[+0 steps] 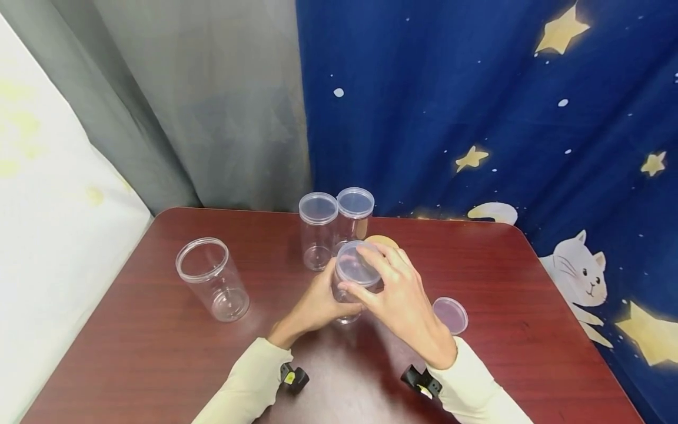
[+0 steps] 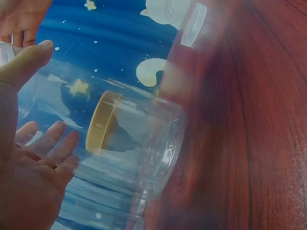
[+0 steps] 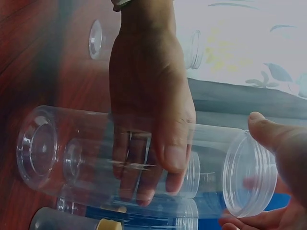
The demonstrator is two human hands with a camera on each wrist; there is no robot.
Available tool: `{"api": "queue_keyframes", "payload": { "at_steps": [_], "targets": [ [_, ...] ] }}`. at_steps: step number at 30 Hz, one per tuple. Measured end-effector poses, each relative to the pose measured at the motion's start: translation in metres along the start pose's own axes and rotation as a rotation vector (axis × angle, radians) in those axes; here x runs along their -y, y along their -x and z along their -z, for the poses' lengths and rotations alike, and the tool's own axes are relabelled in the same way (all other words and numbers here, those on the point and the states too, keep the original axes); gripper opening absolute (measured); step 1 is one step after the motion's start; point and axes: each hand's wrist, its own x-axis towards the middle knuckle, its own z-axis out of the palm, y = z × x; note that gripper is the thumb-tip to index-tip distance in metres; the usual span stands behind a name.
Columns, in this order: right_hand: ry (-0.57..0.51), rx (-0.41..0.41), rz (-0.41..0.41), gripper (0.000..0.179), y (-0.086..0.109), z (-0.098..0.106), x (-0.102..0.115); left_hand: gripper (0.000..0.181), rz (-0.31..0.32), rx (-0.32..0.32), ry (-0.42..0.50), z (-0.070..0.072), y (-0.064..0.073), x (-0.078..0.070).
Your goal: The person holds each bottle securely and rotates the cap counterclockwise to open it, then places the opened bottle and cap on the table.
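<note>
1. Head view: the clear jar point(image 1: 343, 297) is straight ahead of you, between your hands, its long axis near upright. Your left hand point(image 1: 322, 299) wraps the body from eight o'clock; your right hand point(image 1: 398, 297) comes over from four o'clock, thumb and fingers gripping the rim of the clear lid point(image 1: 356, 268). So your left is nearer the body, your right nearer the top. Two capped jars point(image 1: 319, 238) stand at about eleven and twelve, the tan cap point(image 1: 382, 240) shows at one, the open jar point(image 1: 229, 288) is at nine, and the loose lid point(image 1: 451, 315) lies just past three on the table point(image 1: 529, 330).

2. Left wrist view: the jar runs from ten o'clock to its base at four, your left thumb and fingers on opposite sides of it.

3. Right wrist view: the base points to nine, the lidded end past three, inside your right hand's curl. You can't tell whether the lid is fully seated.
</note>
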Motion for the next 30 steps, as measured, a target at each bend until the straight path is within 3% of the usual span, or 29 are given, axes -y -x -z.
{"api": "queue_keyframes", "payload": {
  "at_steps": [7,20,30],
  "targets": [
    [-0.021,0.016,0.000,0.060,-0.002,0.003,-0.004,0.088,0.001,-0.011,-0.039,-0.001,0.000,0.001],
    [-0.019,0.014,0.010,0.062,0.001,0.006,-0.009,0.090,-0.012,0.017,-0.004,-0.004,0.002,0.001],
    [-0.063,0.048,0.021,0.064,-0.003,0.008,-0.010,0.089,-0.019,0.007,-0.004,0.001,0.004,0.001]
  ]
}}
